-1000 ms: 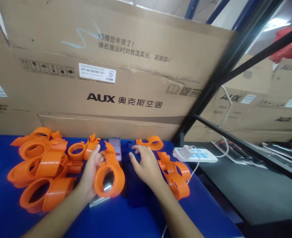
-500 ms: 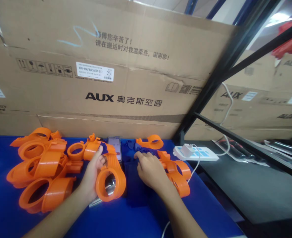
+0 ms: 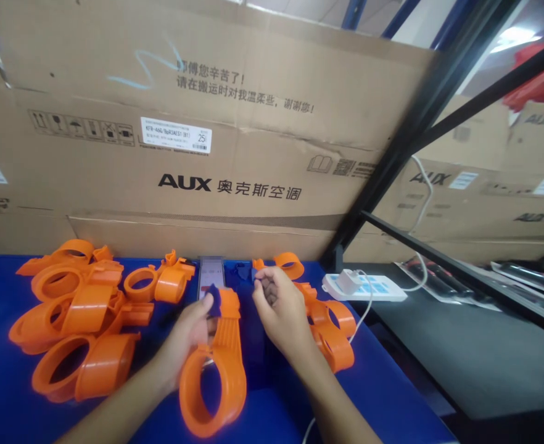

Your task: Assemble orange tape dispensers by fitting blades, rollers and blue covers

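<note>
Your left hand [image 3: 189,330] has shifted the orange ring piece [image 3: 228,345] rightward above the counter [image 3: 383,401], grip pinching its blue-tipped end; it's now between your hands, likely handier two-handed. Right hand [image 3: 282,308] has rolled inward toward the back edge, fingers curled; can't tell if they're pinching anything.

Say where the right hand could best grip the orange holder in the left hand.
Likely the orange holder's ring, from the right: it juts clear of the left hand, which grips the upper end from the left, and its open hole leaves the rim free.
</note>
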A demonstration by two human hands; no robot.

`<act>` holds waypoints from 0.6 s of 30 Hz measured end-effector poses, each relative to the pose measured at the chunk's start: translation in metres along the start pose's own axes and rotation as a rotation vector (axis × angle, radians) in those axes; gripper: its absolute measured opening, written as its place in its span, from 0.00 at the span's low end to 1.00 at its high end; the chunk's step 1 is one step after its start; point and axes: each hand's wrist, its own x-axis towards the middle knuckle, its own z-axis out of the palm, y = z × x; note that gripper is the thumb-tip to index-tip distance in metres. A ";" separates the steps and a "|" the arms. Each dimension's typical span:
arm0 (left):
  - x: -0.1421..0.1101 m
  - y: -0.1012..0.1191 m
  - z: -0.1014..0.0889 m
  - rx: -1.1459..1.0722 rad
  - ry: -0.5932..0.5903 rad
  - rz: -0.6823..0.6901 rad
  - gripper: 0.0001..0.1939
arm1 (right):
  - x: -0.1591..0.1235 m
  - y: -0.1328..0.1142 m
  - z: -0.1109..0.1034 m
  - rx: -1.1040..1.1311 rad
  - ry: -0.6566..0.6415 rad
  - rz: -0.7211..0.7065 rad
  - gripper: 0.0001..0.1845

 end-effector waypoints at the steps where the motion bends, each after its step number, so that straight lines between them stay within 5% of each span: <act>1: -0.001 -0.003 0.002 0.022 0.005 0.011 0.23 | -0.002 -0.003 0.003 0.063 -0.014 0.015 0.06; 6: 0.004 -0.007 -0.002 0.069 0.020 0.093 0.26 | -0.011 -0.020 0.013 0.333 -0.128 0.072 0.14; 15: 0.012 0.006 -0.012 0.021 -0.002 0.159 0.33 | -0.016 -0.032 0.020 0.466 -0.367 0.220 0.21; 18: 0.010 0.005 -0.011 0.039 0.002 0.128 0.35 | -0.018 -0.033 0.022 0.507 -0.343 0.217 0.20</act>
